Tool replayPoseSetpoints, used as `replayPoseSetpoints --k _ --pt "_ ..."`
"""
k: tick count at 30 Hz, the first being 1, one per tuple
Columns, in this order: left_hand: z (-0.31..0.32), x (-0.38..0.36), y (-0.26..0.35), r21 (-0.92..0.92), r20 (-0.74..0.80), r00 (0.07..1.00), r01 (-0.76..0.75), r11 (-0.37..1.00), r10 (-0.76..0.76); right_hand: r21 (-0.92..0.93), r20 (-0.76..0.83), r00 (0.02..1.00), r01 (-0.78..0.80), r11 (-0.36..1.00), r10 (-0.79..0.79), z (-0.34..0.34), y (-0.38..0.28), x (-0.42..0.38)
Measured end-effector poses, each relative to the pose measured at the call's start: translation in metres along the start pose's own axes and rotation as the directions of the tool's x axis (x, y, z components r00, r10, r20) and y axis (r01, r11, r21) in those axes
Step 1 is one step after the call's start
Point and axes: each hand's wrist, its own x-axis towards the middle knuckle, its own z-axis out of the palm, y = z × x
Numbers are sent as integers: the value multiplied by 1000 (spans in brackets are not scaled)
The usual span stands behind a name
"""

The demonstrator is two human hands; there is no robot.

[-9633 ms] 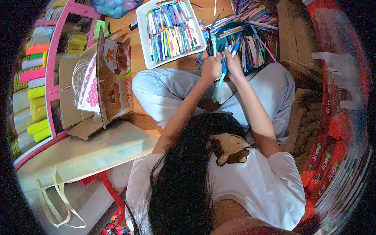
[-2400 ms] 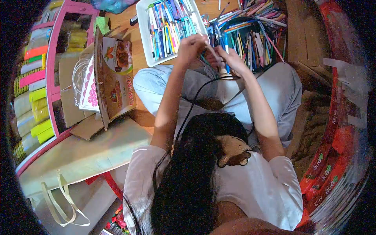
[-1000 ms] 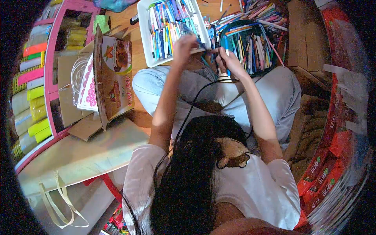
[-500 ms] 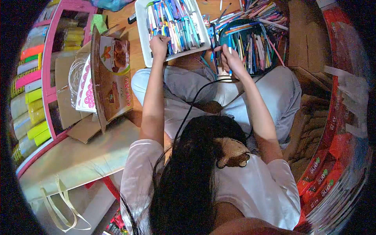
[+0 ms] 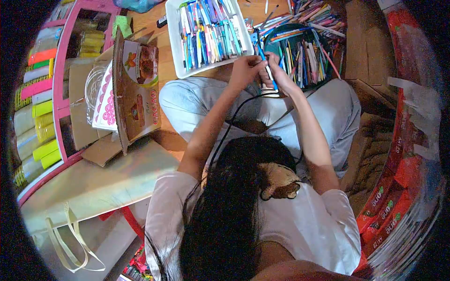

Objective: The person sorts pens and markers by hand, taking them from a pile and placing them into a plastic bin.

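Observation:
A blue pen (image 5: 272, 81) slants between my two hands above my crossed legs. My right hand (image 5: 283, 78) is closed around the pen. From the left, my left hand (image 5: 246, 72) meets it, with its fingers pinched on the pen's upper part. Just beyond my left hand lies a white plastic tray (image 5: 175, 61) with rows of pens and markers (image 5: 206, 37) in it. A dark green round basket (image 5: 276, 35), filled with pens and pencils (image 5: 307, 61), sits beyond my right hand.
Loose pens (image 5: 323, 21) are heaped behind the basket. A cardboard box (image 5: 140, 100) stands at left, near a pink-framed shelf (image 5: 58, 89). Red paper packs (image 5: 379, 206) are stacked at right. A black cable (image 5: 234, 114) runs across my lap.
My left hand has moved from the white tray to the right, up to the pen in my right hand. The pen now leans more to the left at its top.

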Motion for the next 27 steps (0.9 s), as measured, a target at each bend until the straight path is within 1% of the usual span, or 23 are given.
replayPoseSetpoints --k 1,3,4,5,6,7,8,9,10,12,15,18,19,20,21,22,23,25,26,27 --pt "0 0 0 -27 30 999 34 999 -33 -61 -73 990 113 992 -118 4 4 4" --pt "-12 4 -3 -73 -1 1000 23 997 -23 -77 37 992 121 990 -118 3 -2 -3" --pt "-23 8 -7 -94 -18 1000 17 995 -19 -105 0 994 108 989 -108 7 -6 -6" --pt "-34 18 -26 -82 -136 991 -4 997 -7 -131 -39 994 93 987 -99 12 -7 -8" --pt "-58 32 -54 -68 -133 955 -276 959 265 -156 -80 993 76 985 -90 14 -7 -8" --pt "-86 27 -19 -130 -65 993 91 987 -100 -210 -71 991 99 973 -117 14 -7 -8" --pt "-100 38 -42 63 -262 964 62 996 -44 -239 -48 991 109 965 -124 11 -6 -6" --pt "-117 41 -39 191 -327 945 55 980 11 -266 -24 991 119 957 -130 6 -2 -3" --pt "-128 46 -50 221 -445 895 77 972 31 -293 1 991 130 947 -135 4 0 0" --pt "-148 59 -85 306 -527 849 229 924 -36 -242 27 987 159 957 -157 8 -2 0" --pt "-146 61 -95 443 -552 833 319 838 -25 -206 35 980 201 958 -198 3 2 5" --pt "-135 56 -96 429 -533 845 309 849 -38 -229 11 980 196 954 -199 -4 0 4" --pt "-134 56 -103 469 -544 839 272 840 32 -241 -3 980 192 951 -198 -4 -1 4" --pt "-135 55 -107 472 -548 835 270 839 40 -252 -16 980 187 949 -198 -3 0 4" --pt "-134 55 -107 477 -551 833 266 838 49 -224 -37 982 173 959 -186 -1 0 5" --pt "-133 56 -107 482 -549 834 257 837 60 -297 -52 970 212 931 -237 3 -4 1" --pt "-135 58 -114 444 -546 838 301 844 -12 -387 -20 960 249 888 -278 0 0 4" --pt "-133 56 -100 465 -534 845 275 842 19 -562 -29 916 317 764 -401 -11 16 17" --pt "-133 54 -93 491 -537 843 276 826 38 -634 -64 924 254 731 -377 -17 18 15" --pt "-128 52 -80 524 -571 817 286 802 83 -697 -100 929 189 692 -356 -12 5 6"
